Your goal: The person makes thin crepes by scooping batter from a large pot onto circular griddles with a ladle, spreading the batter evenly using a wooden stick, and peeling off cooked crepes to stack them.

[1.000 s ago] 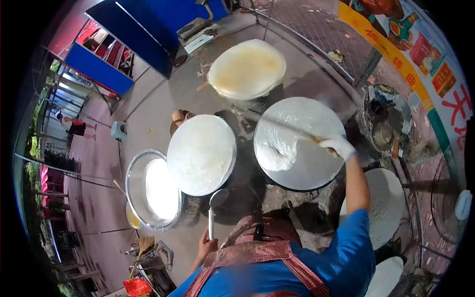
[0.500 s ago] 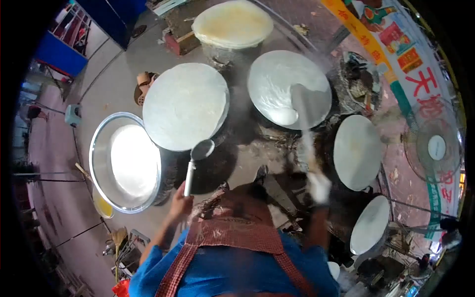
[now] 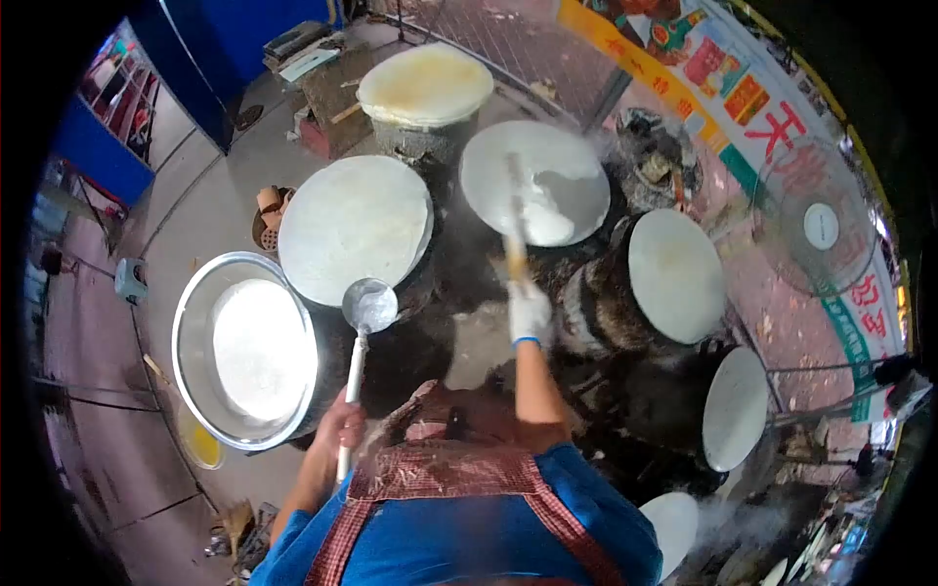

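Observation:
My left hand (image 3: 342,428), bare, is wrapped round the white handle of a ladle (image 3: 370,305). The ladle's bowl overlaps the near edge of a large round white sheet (image 3: 354,227). My right hand (image 3: 529,311), in a white glove, grips a long flat scraper (image 3: 516,210), slightly blurred. The scraper reaches over a round griddle (image 3: 576,166), where thick white batter (image 3: 547,225) lies in a patch near the front edge and a thinner layer covers part of the surface. To the left of the ladle stands a metal basin (image 3: 183,337) holding white batter.
At the back, a pale yellow stack (image 3: 426,83) sits on a round stand. Several more round griddles, one here (image 3: 677,276) and one here (image 3: 735,408), curve down the right side. A fan (image 3: 819,225) stands before a printed banner. Yellow liquid (image 3: 203,446) is in a bowl below the basin.
My right hand has moved left and up with the scraper, which now points away from me. The ladle has tipped and shows its bowl. The view has shifted.

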Demonstrator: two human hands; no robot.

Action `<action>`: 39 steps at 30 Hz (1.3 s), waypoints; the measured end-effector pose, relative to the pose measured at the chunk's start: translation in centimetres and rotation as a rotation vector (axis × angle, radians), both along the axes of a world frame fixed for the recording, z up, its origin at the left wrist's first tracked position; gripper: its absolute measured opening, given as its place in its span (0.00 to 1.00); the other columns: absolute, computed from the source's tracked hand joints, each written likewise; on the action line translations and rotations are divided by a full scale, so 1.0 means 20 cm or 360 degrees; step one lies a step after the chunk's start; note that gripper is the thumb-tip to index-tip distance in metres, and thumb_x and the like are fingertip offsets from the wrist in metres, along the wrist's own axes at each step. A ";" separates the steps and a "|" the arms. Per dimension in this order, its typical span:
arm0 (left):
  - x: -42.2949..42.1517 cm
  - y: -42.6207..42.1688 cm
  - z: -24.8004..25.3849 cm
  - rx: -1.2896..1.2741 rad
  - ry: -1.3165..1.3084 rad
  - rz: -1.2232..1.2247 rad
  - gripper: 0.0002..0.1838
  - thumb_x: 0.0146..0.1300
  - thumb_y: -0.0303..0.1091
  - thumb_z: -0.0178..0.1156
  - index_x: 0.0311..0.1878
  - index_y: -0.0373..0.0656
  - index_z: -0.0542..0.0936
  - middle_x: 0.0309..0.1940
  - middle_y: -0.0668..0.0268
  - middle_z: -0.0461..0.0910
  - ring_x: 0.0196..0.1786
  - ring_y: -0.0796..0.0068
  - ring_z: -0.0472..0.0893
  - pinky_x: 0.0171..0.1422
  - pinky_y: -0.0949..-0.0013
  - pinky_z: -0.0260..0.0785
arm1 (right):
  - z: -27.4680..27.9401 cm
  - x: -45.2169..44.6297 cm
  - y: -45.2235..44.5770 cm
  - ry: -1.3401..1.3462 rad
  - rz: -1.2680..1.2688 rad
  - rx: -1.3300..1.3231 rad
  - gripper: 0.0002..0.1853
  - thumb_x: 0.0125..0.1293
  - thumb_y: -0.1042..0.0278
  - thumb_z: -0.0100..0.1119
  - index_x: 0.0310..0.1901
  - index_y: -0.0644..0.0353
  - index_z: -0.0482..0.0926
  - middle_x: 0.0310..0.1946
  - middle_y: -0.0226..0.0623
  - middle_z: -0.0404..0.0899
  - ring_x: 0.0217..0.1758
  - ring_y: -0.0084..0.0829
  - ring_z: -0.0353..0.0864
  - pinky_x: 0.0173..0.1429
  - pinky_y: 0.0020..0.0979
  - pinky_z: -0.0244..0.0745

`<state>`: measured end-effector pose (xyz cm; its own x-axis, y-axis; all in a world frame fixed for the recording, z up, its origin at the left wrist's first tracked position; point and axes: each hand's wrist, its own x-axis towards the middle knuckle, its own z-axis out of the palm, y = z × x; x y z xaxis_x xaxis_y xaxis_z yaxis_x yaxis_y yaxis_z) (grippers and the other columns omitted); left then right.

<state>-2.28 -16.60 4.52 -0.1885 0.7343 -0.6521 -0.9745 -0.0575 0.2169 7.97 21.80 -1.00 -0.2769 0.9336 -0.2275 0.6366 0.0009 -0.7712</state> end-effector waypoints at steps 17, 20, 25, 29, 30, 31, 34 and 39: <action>0.10 0.22 -0.01 0.0258 -0.0086 0.0044 0.28 0.62 0.29 0.47 0.66 0.65 0.60 0.16 0.71 0.59 0.12 0.84 0.55 0.13 0.81 0.50 | -0.06 0.45 0.56 -0.0563 0.0258 0.0179 0.19 0.62 0.52 0.54 0.48 0.56 0.78 0.42 0.46 0.79 0.45 0.44 0.79 0.49 0.36 0.72; 0.09 0.28 -0.02 0.0030 -0.0290 0.0130 0.21 0.64 0.31 0.46 0.58 0.66 0.65 0.15 0.72 0.59 0.10 0.84 0.55 0.09 0.81 0.48 | -0.01 0.31 0.68 -0.0204 -0.0062 0.0304 0.20 0.61 0.49 0.54 0.46 0.54 0.80 0.35 0.47 0.80 0.39 0.46 0.79 0.45 0.39 0.72; 0.04 0.37 -0.14 0.0034 -0.0544 0.0004 0.12 0.61 0.30 0.48 0.45 0.62 0.70 0.14 0.73 0.59 0.09 0.85 0.54 0.08 0.82 0.47 | -0.06 0.32 0.42 -0.0346 0.0402 0.0349 0.19 0.56 0.43 0.54 0.43 0.44 0.82 0.33 0.46 0.80 0.37 0.47 0.79 0.41 0.43 0.73; 0.07 0.45 -0.04 -0.0167 0.0030 -0.0182 0.13 0.58 0.34 0.51 0.47 0.55 0.72 0.15 0.74 0.60 0.11 0.83 0.55 0.11 0.80 0.49 | -0.24 0.49 0.83 -0.0198 0.0072 0.0466 0.22 0.62 0.46 0.51 0.48 0.52 0.79 0.39 0.45 0.80 0.42 0.41 0.80 0.45 0.40 0.73; 0.05 0.43 -0.15 -0.0245 -0.0191 -0.0176 0.07 0.59 0.37 0.51 0.27 0.49 0.69 0.14 0.75 0.59 0.10 0.84 0.54 0.11 0.80 0.48 | -0.12 0.43 0.91 -0.0224 -0.0016 0.0163 0.21 0.63 0.46 0.50 0.48 0.51 0.79 0.39 0.47 0.79 0.41 0.45 0.79 0.41 0.41 0.73; 0.05 0.54 -0.10 -0.0432 -0.0048 -0.0281 0.16 0.59 0.40 0.51 0.18 0.52 0.60 0.13 0.75 0.58 0.09 0.85 0.54 0.11 0.79 0.48 | -0.08 0.33 0.97 -0.0029 -0.0025 0.0524 0.19 0.62 0.47 0.51 0.47 0.49 0.80 0.36 0.48 0.79 0.38 0.50 0.78 0.40 0.42 0.73; 0.05 0.66 -0.17 -0.0356 -0.0372 -0.0195 0.11 0.58 0.36 0.52 0.22 0.51 0.64 0.13 0.74 0.58 0.09 0.83 0.55 0.10 0.79 0.50 | -0.05 0.32 0.78 -0.0416 0.0369 0.0745 0.19 0.61 0.48 0.54 0.47 0.49 0.80 0.34 0.44 0.80 0.35 0.48 0.79 0.39 0.39 0.74; 0.18 0.75 -0.08 -0.0271 -0.0266 -0.0012 0.22 0.59 0.26 0.47 0.52 0.69 0.68 0.16 0.71 0.58 0.11 0.82 0.56 0.10 0.79 0.49 | -0.11 0.53 0.88 0.0421 -0.0031 0.0130 0.18 0.62 0.62 0.57 0.51 0.62 0.76 0.45 0.45 0.80 0.47 0.34 0.80 0.50 0.30 0.71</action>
<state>1.41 -1.63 2.88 -0.0623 0.6120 -0.7884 -0.9979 -0.0263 0.0584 18.62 39.39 -3.16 -0.2984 0.9516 -0.0732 0.4139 0.0599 -0.9083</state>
